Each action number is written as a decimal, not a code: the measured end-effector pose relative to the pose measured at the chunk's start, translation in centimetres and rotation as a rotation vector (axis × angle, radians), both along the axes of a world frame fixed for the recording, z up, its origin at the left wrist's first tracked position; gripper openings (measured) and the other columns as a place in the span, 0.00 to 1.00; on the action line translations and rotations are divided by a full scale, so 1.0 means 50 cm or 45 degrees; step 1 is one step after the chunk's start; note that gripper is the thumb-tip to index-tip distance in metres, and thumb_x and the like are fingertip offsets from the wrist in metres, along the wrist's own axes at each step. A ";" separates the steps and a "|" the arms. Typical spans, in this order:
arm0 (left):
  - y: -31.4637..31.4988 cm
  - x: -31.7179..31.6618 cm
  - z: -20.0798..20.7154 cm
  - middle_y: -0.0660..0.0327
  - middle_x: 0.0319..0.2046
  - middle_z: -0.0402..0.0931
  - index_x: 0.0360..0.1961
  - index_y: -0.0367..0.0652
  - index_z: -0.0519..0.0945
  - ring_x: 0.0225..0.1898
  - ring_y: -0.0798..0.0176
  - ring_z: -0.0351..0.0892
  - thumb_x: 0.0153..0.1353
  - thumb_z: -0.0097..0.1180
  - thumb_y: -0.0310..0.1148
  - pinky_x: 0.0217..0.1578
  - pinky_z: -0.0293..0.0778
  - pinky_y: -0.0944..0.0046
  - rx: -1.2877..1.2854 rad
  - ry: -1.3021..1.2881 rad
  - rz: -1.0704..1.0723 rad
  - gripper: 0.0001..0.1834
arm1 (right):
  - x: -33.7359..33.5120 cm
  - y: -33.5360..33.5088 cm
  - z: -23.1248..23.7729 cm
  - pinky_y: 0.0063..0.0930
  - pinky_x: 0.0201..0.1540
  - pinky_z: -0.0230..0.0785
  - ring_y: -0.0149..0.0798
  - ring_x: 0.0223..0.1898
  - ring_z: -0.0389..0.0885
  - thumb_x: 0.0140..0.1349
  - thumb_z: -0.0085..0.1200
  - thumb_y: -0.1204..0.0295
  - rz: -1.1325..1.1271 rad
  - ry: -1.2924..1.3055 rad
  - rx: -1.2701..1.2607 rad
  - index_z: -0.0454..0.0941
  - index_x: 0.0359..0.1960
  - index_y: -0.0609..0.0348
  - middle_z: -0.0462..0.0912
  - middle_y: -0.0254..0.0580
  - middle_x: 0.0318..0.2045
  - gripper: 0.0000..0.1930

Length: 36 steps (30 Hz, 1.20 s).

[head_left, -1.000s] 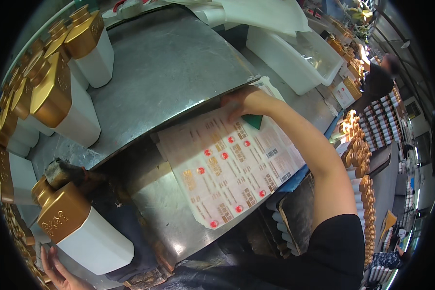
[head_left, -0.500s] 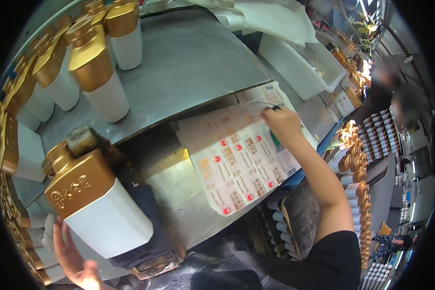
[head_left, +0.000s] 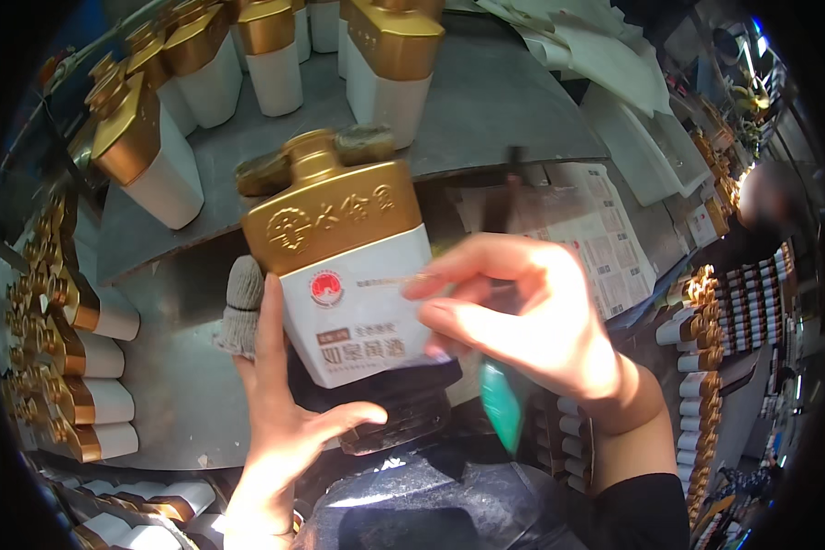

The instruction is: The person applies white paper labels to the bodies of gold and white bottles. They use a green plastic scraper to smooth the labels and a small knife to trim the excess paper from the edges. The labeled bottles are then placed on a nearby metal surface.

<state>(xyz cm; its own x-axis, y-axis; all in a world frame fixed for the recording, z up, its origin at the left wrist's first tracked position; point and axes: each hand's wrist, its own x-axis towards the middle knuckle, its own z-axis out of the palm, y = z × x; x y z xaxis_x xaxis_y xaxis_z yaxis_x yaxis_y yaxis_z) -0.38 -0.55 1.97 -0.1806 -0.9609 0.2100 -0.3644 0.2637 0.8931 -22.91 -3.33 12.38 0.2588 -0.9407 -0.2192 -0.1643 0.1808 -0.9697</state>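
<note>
Your bare hands work close together, the right one higher.
Your left hand (head_left: 280, 412) is spread, fingers pointing up and thumb stretched rightward; your right forearm (head_left: 640, 447) rises from the lower right, and your right hand (head_left: 536, 316) points its bent forefinger and thumb leftward.
</note>
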 end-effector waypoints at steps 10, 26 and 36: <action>-0.021 -0.022 -0.007 0.50 0.71 0.46 0.66 0.47 0.65 0.68 0.49 0.56 0.59 0.59 0.27 0.69 0.45 0.53 -0.183 0.233 0.097 0.33 | 0.001 -0.011 -0.073 0.24 0.23 0.68 0.30 0.19 0.76 0.54 0.66 0.70 -0.238 0.703 -0.678 0.73 0.44 0.61 0.78 0.38 0.20 0.19; -0.036 -0.022 0.027 0.45 0.72 0.40 0.63 0.55 0.74 0.72 0.45 0.42 0.63 0.51 0.27 0.69 0.41 0.57 -0.184 -0.297 0.071 0.26 | -0.003 -0.016 -0.107 0.15 0.30 0.61 0.21 0.27 0.65 0.47 0.71 0.72 -0.083 0.548 -0.485 0.64 0.64 0.60 0.66 0.27 0.24 0.41; -0.024 -0.013 0.019 0.42 0.69 0.48 0.62 0.51 0.75 0.69 0.49 0.49 0.62 0.54 0.27 0.65 0.54 0.60 -0.113 -0.156 0.023 0.25 | -0.011 -0.004 -0.120 0.15 0.29 0.58 0.21 0.27 0.64 0.48 0.70 0.73 -0.031 0.416 -0.463 0.62 0.67 0.61 0.67 0.26 0.25 0.43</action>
